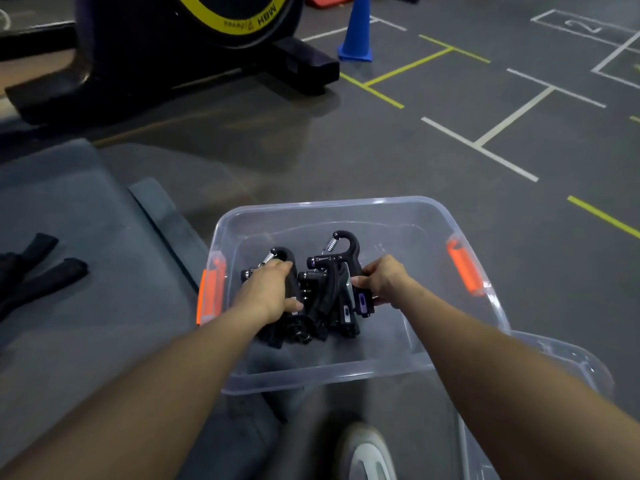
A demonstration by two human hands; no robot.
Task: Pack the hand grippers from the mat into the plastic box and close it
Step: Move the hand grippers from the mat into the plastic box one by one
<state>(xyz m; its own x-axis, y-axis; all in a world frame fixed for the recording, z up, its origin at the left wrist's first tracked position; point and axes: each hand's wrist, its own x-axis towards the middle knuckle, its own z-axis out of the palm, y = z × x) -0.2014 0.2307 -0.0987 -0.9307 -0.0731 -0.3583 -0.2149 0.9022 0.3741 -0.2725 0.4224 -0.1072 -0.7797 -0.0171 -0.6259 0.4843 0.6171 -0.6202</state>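
A clear plastic box (346, 206) with orange latches (464, 265) stands open on the floor in front of me. Inside it lies a bunch of several black hand grippers (327, 292) with springs and purple dials. My left hand (268, 292) is in the box, closed around the left side of the bunch. My right hand (382, 280) grips the handle of a hand gripper on the right side. The clear lid (561, 362) lies tilted under the box's near right corner.
A grey mat (69, 271) lies left of the box, with black straps (38, 265) on it. An exercise bike base (173, 64) stands at the back left, a blue cone (356, 32) behind. My shoe (363, 452) is just below the box.
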